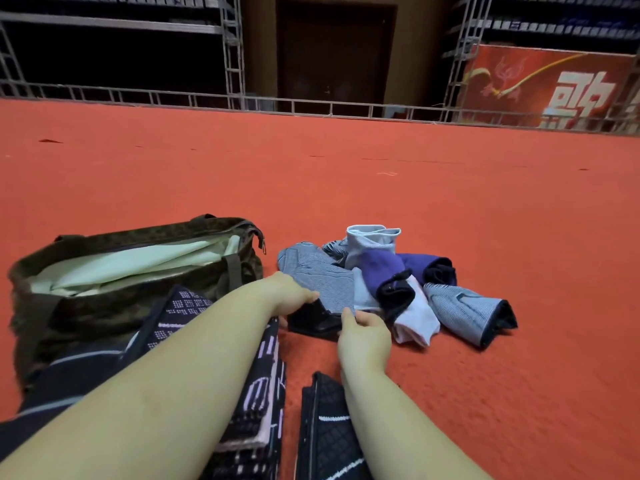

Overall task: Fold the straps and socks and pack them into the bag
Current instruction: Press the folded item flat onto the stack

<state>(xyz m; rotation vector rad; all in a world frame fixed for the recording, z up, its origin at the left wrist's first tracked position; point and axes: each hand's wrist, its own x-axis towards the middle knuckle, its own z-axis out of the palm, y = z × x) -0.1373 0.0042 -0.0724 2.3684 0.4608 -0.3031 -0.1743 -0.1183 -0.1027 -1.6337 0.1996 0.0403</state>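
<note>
My left hand [289, 294] and right hand [363, 332] pinch one grey striped sock [317, 275]; lifting may drag the sock pile [391, 271] apart, undoing folds.

The orange-red carpeted floor [450, 209] looks matt and slightly fuzzy, with a short rough pile. The dark olive mottled fabric bag [104, 306] has a soft, dull woven shell, a pale smooth cloth lining [131, 265] and a small metal zip pull [264, 245] with a faint sheen. The grey-blue finely striped knitted sock [318, 275] shows a ribbed matt knit, as does the purple sock with a dark cuff [384, 271]; the white sock [415, 323] looks smooth and soft. The dark navy woven straps with pale patterning [263, 393] appear coarse and matt. The grey metal lattice railing [311, 107] at the floor's far edge has a dull finish.
</note>
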